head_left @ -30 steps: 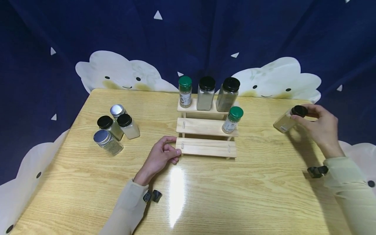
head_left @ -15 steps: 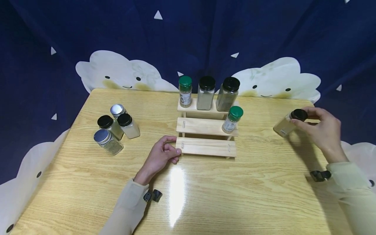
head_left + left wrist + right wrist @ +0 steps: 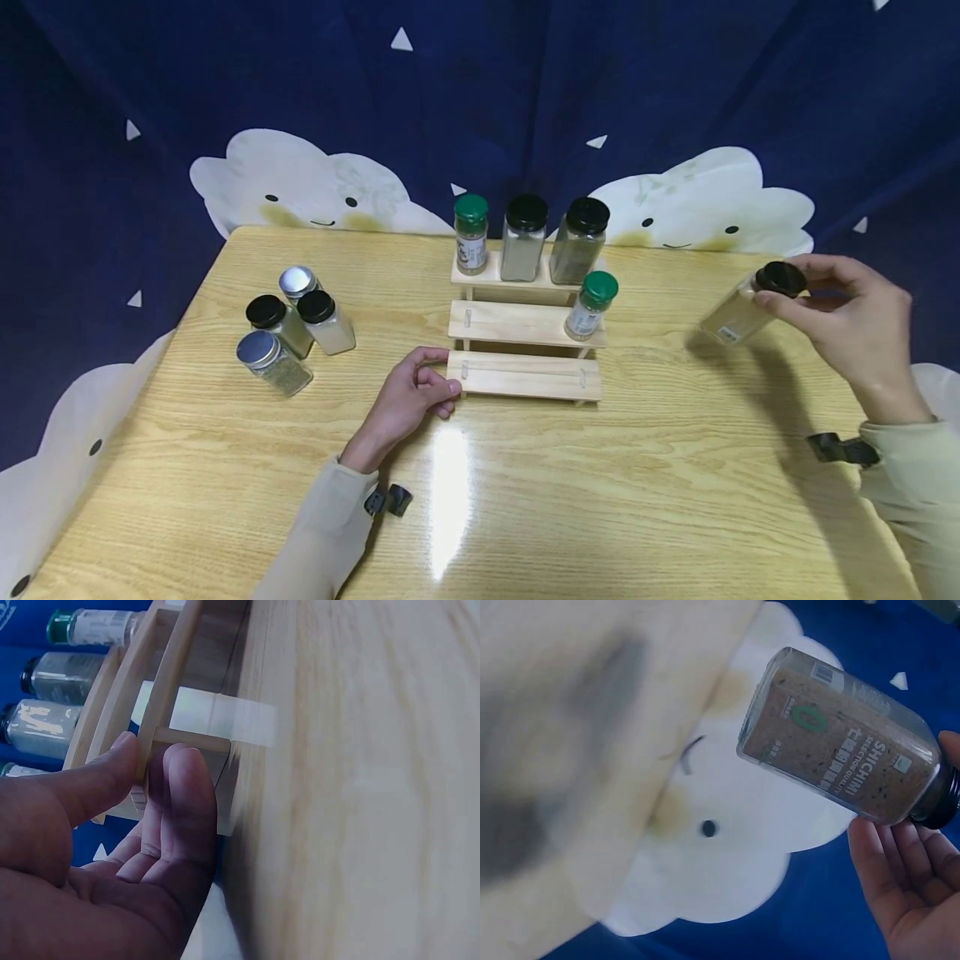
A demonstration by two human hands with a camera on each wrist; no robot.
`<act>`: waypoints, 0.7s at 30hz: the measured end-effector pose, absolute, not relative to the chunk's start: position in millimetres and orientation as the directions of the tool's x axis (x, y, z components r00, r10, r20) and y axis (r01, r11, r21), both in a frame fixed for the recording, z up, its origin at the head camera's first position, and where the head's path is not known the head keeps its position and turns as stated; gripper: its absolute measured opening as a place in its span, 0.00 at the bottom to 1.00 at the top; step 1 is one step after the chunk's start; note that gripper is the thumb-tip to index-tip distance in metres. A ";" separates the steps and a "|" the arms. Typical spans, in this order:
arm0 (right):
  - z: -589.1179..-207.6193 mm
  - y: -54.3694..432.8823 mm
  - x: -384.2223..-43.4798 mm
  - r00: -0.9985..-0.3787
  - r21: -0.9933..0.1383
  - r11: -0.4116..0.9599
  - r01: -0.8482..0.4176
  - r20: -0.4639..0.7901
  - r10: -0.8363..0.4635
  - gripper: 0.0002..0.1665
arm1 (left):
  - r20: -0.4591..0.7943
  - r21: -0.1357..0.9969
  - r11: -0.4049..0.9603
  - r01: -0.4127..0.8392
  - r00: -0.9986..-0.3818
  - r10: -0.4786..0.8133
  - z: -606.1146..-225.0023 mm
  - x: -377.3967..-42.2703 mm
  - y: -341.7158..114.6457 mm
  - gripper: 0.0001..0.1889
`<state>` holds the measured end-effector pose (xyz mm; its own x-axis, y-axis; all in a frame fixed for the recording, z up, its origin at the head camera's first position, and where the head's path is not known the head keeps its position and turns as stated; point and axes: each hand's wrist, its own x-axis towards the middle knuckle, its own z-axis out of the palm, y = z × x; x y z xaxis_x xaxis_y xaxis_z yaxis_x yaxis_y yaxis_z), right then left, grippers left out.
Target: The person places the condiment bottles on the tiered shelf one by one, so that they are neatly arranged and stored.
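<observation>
Over the table's right side, my right hand (image 3: pixel 855 321) grips a spice jar (image 3: pixel 738 315) near its black lid. In the right wrist view this jar (image 3: pixel 840 739) is clear, reads SHICHIMI and holds a brown powder; it is tilted, its base apart from the table. My left hand (image 3: pixel 405 398) pinches the left end of the bottom step of a three-step wooden rack (image 3: pixel 528 377), thumb on top and fingers beneath. A green-lidded jar (image 3: pixel 471 235) and two black-lidded jars (image 3: pixel 522 240) stand on the top step. Another green-lidded jar (image 3: pixel 589 307) is on the middle step's right end.
At the table's left a cluster of jars stands close together: two with silver lids (image 3: pixel 262 350) and two with black lids (image 3: pixel 317 307). A dark blue curtain (image 3: pixel 480 92) with white clouds hangs behind the wooden table (image 3: pixel 600 500).
My right hand has lifted the shichimi jar off the table and moved it slightly right. The left hand keeps its place on the rack.
</observation>
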<state>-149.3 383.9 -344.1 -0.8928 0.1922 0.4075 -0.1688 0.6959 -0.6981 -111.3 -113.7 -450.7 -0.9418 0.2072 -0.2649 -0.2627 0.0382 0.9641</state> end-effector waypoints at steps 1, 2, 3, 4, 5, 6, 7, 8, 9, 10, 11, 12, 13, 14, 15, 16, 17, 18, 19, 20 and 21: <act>-339.1 381.2 -147.4 -0.896 -0.696 0.697 -0.170 0.405 0.185 0.26 | -0.266 0.964 0.036 -0.264 -0.942 0.207 -450.8 -111.2 -113.7 0.26; -334.2 378.3 -145.6 -0.900 -0.698 0.696 -0.168 0.397 0.182 0.26 | -0.267 0.964 0.035 -0.265 -0.941 0.207 -450.9 -111.2 -113.8 0.25; -329.4 375.4 -143.6 -0.903 -0.697 0.697 -0.168 0.393 0.175 0.26 | -0.268 0.963 0.035 -0.266 -0.941 0.207 -451.0 -111.2 -113.8 0.25; -324.7 372.4 -141.5 -0.907 -0.705 0.688 -0.169 0.385 0.171 0.26 | -0.268 0.963 0.034 -0.267 -0.941 0.206 -451.0 -111.2 -113.7 0.26; -320.2 369.7 -139.6 -0.909 -0.707 0.686 -0.171 0.382 0.166 0.26 | -0.269 0.963 0.033 -0.268 -0.941 0.206 -451.1 -111.2 -113.8 0.25; -315.8 367.0 -137.7 -0.912 -0.712 0.680 -0.175 0.378 0.161 0.26 | -0.269 0.963 0.033 -0.268 -0.941 0.205 -451.1 -111.3 -113.8 0.26; -311.6 364.4 -135.9 -0.912 -0.711 0.679 -0.182 0.379 0.153 0.26 | -0.269 0.963 0.033 -0.269 -0.941 0.205 -451.1 -111.3 -113.8 0.26; -307.6 362.2 -134.3 -0.914 -0.715 0.674 -0.187 0.378 0.148 0.26 | -0.270 0.963 0.035 -0.269 -0.941 0.204 -451.1 -111.3 -113.8 0.26; -303.9 360.1 -132.9 -0.915 -0.719 0.667 -0.192 0.377 0.143 0.26 | -0.270 0.963 0.036 -0.269 -0.941 0.204 -451.0 -111.3 -113.8 0.26; -300.4 358.2 -131.7 -0.916 -0.725 0.660 -0.199 0.377 0.139 0.26 | -0.270 0.963 0.037 -0.268 -0.941 0.203 -451.0 -111.4 -113.8 0.26; -297.3 356.3 -130.8 -0.916 -0.723 0.661 -0.203 0.378 0.132 0.26 | -0.270 0.963 0.038 -0.268 -0.941 0.203 -450.9 -111.4 -113.8 0.26; -294.4 354.5 -130.0 -0.917 -0.722 0.661 -0.206 0.377 0.126 0.26 | -0.270 0.963 0.040 -0.268 -0.941 0.203 -450.8 -111.4 -113.8 0.26; -291.6 352.8 -129.4 -0.919 -0.725 0.656 -0.209 0.375 0.121 0.26 | -0.270 0.963 0.040 -0.267 -0.941 0.203 -450.7 -111.5 -113.7 0.26; -288.9 351.0 -129.0 -0.921 -0.728 0.652 -0.211 0.372 0.117 0.27 | -0.269 0.963 0.041 -0.267 -0.941 0.203 -450.6 -111.5 -113.7 0.26; -286.3 349.4 -128.5 -0.921 -0.730 0.648 -0.215 0.372 0.113 0.27 | -0.269 0.963 0.041 -0.267 -0.941 0.203 -450.7 -111.5 -113.7 0.26; -283.8 347.8 -128.0 -0.922 -0.730 0.647 -0.221 0.372 0.106 0.27 | -0.269 0.963 0.040 -0.267 -0.941 0.204 -450.7 -111.5 -113.8 0.26; -281.5 346.2 -127.4 -0.922 -0.727 0.648 -0.227 0.375 0.098 0.27 | -0.269 0.963 0.040 -0.267 -0.941 0.204 -450.8 -111.5 -113.8 0.26; -279.1 344.8 -126.7 -0.922 -0.726 0.648 -0.231 0.377 0.093 0.27 | -0.269 0.963 0.040 -0.267 -0.941 0.204 -451.0 -111.5 -113.9 0.26; -276.6 343.2 -126.1 -0.922 -0.726 0.647 -0.233 0.377 0.091 0.27 | -0.269 0.963 0.041 -0.266 -0.941 0.205 -451.1 -111.5 -114.0 0.26; -274.5 341.6 -125.4 -0.921 -0.717 0.657 -0.234 0.379 0.086 0.27 | -0.269 0.963 0.041 -0.267 -0.941 0.205 -451.2 -111.6 -114.1 0.26; -272.4 340.2 -124.5 -0.921 -0.711 0.662 -0.237 0.382 0.081 0.28 | -0.270 0.963 0.042 -0.267 -0.941 0.205 -451.3 -111.6 -114.2 0.26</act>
<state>-124.5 340.2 -272.4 -0.9208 0.0809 0.3816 -0.2366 0.6619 -0.7113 -111.6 -114.2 -451.3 -0.9410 0.2048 -0.2695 -0.2667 0.0415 0.9629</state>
